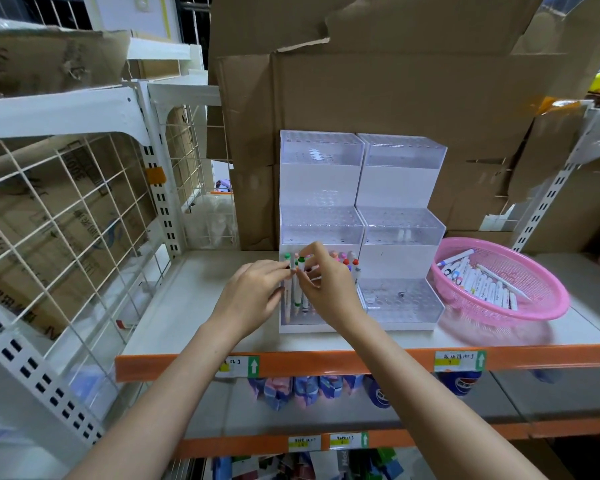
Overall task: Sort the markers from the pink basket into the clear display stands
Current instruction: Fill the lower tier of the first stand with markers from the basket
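Right hand [326,289] pinches the green-capped marker [301,266] near its top, long axis upright, lower end aimed straight down at the lowest step of the left clear stand [321,220], just beside the markers standing there. Left hand [253,292] touches that row from the left; whether it grips one, I cannot tell. Looks like a straight drop. Pink basket [520,315], more markers inside, sits well off to the right

A white shelf [194,306], edged by an orange rail [326,363] carrying paper labels [459,360], stands before flattened cardboard boxes [378,98]. A white wire grid panel [66,209] and slotted upright [161,202] flank its left side; packaged goods [305,389] line the tier below.
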Motion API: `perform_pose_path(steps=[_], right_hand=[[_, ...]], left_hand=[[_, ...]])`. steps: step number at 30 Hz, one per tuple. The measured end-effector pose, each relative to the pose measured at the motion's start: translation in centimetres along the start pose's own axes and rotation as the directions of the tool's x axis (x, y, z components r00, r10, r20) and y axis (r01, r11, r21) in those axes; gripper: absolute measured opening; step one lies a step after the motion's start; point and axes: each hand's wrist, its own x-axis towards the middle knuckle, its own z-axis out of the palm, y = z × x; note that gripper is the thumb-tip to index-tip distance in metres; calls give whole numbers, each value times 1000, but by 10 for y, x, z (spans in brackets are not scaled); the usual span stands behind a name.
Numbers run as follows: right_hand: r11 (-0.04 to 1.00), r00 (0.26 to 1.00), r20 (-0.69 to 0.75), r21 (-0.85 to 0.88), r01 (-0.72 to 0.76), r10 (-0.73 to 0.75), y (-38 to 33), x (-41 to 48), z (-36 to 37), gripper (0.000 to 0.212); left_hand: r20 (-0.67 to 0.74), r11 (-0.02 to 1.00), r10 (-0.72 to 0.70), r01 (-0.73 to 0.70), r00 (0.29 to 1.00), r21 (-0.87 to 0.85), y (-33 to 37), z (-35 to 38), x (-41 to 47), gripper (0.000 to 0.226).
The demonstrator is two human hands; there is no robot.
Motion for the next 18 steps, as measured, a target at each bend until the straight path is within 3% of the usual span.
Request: perform_pose_path(steps=[8, 18], right_hand=[[993, 997, 68, -116, 30, -22, 15, -11, 7, 15], [979, 998, 18, -190, 70, -68, 18, -5, 7, 11]], left_hand=[[14, 1000, 14, -14, 1000, 19, -3, 1, 0, 47], [-13, 1000, 22, -22, 1000, 22, -1, 2, 0, 43]])
